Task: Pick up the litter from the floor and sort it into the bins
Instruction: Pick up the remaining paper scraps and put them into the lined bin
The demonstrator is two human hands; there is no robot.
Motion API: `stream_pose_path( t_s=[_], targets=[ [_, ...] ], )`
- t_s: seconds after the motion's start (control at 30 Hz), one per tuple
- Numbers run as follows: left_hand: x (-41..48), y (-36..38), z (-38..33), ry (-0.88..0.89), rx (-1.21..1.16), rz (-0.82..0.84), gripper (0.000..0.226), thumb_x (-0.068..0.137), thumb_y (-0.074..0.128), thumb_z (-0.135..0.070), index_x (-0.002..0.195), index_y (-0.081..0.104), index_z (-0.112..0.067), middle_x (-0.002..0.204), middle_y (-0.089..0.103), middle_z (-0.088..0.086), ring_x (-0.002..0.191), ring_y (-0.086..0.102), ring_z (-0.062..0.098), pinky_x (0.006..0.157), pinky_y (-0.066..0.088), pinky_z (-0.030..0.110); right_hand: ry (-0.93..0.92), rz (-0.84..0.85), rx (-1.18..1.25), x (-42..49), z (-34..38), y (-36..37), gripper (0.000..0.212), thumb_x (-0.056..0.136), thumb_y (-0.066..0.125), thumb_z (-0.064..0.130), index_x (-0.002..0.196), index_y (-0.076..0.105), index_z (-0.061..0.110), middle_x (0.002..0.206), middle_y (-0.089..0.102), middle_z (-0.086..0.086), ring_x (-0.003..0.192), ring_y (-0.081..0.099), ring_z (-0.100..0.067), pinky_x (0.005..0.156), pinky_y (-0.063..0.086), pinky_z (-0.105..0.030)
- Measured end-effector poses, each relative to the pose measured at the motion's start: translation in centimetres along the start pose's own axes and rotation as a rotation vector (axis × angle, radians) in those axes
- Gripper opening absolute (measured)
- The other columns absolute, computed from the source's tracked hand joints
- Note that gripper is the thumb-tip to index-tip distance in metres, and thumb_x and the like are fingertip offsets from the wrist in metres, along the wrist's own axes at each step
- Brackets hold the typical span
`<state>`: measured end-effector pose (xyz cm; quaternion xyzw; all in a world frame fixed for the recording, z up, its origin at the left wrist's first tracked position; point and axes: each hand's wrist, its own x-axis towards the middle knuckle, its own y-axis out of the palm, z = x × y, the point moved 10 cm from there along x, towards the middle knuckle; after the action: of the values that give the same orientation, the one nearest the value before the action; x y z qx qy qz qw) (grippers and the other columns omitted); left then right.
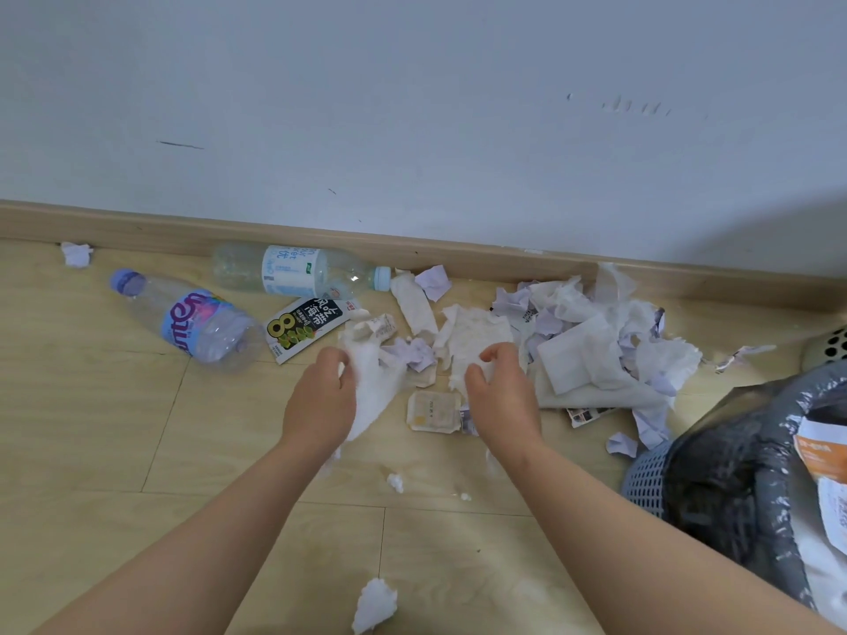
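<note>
Head view: left hand (321, 396) grips a white tissue (373, 391), fingers curled round it; right hand (502, 396) pinches a crumpled tissue (476, 332) lying on the floor (91, 428). Beyond lie a snack packet (307, 327), torn white and lilac paper scraps (591, 341) and two capped bottles (192, 323) on their sides. At right, a bin (651, 478) lined with a grey bag (733, 451) holds an orange-printed wrapper (820, 456)

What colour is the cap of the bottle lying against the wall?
The cap is pale blue, seen in the head view.
</note>
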<state>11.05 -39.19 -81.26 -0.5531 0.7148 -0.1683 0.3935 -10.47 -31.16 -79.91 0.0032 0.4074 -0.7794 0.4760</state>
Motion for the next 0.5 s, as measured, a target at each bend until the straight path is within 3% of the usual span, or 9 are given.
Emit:
stream_pose_path(
  t_s=[0.1, 0.2, 0.27, 0.33, 0.4, 0.47, 0.5],
  targets=[
    [0.3, 0.9, -1.0, 0.047, 0.089, 0.106, 0.03, 0.095, 0.047, -0.035, 0.116, 0.05, -0.013, 0.098, 0.054, 0.002, 0.086, 0.049, 0.019, 0.067, 0.034, 0.031, 0.012, 0.034, -0.144, 0.6, -0.4, 0.6, 0.033, 0.096, 0.042, 0.032, 0.127, 0.04, 0.021, 0.112, 0.056, -0.003, 0.088, 0.056, -0.02, 0.075, 0.046, -0.035],
    [0.4, 1.6, -2.1, 0.1, 0.138, 0.18, 0.033, 0.089, 0.057, -0.042, 0.108, 0.055, -0.015, 0.091, 0.058, -0.001, 0.087, 0.053, 0.019, 0.066, 0.038, 0.029, -0.005, 0.087, -0.272, 1.2, -0.4, 1.2, 0.043, 0.094, 0.047, 0.029, 0.135, 0.035, 0.025, 0.126, 0.046, -0.006, 0.087, 0.047, -0.018, 0.075, 0.042, -0.032],
    [0.7, 1.8, -2.3, 0.052, -0.04, 0.227, 0.025, 0.09, 0.056, -0.04, 0.104, 0.057, -0.019, 0.092, 0.059, -0.004, 0.092, 0.055, 0.018, 0.07, 0.041, 0.026, 0.004, 0.148, -0.328, 1.5, -0.8, 2.1, 0.052, 0.092, 0.049, 0.028, 0.14, 0.029, 0.029, 0.13, 0.04, -0.008, 0.089, 0.047, -0.021, 0.076, 0.042, -0.032],
    [0.9, 2.1, -2.3, -0.078, -0.355, 0.269, 0.029, 0.095, 0.05, -0.039, 0.118, 0.056, -0.022, 0.112, 0.057, -0.008, 0.106, 0.051, 0.014, 0.087, 0.041, 0.028, 0.028, 0.201, -0.335, 1.8, -1.4, 3.2, 0.058, 0.091, 0.049, 0.026, 0.143, 0.023, 0.033, 0.131, 0.036, -0.01, 0.093, 0.055, -0.026, 0.076, 0.045, -0.033],
    [1.4, 2.1, -2.5, -0.137, -0.458, 0.247, 0.04, 0.098, 0.041, -0.039, 0.132, 0.05, -0.02, 0.121, 0.048, -0.011, 0.111, 0.043, 0.01, 0.093, 0.033, 0.028, 0.058, 0.219, -0.347, 2.0, -2.1, 3.7, 0.06, 0.092, 0.046, 0.025, 0.145, 0.02, 0.034, 0.133, 0.035, -0.011, 0.099, 0.057, -0.029, 0.076, 0.044, -0.032],
    [1.9, 1.8, -3.0, -0.085, -0.377, 0.212, 0.038, 0.1, 0.037, -0.038, 0.125, 0.055, -0.016, 0.112, 0.047, -0.012, 0.104, 0.04, 0.009, 0.088, 0.033, 0.025, 0.078, 0.213, -0.397, 2.1, -2.7, 3.8, 0.056, 0.095, 0.044, 0.024, 0.145, 0.021, 0.033, 0.135, 0.036, -0.011, 0.108, 0.053, -0.029, 0.077, 0.041, -0.032],
    [2.1, 1.8, -3.3, -0.061, -0.319, 0.202, 0.031, 0.101, 0.036, -0.037, 0.108, 0.059, -0.018, 0.1, 0.046, -0.013, 0.097, 0.04, 0.009, 0.08, 0.033, 0.022, 0.08, 0.204, -0.42, 2.2, -2.8, 3.8, 0.053, 0.095, 0.044, 0.023, 0.144, 0.023, 0.032, 0.135, 0.037, -0.01, 0.11, 0.052, -0.028, 0.077, 0.041, -0.032]
  ],
)
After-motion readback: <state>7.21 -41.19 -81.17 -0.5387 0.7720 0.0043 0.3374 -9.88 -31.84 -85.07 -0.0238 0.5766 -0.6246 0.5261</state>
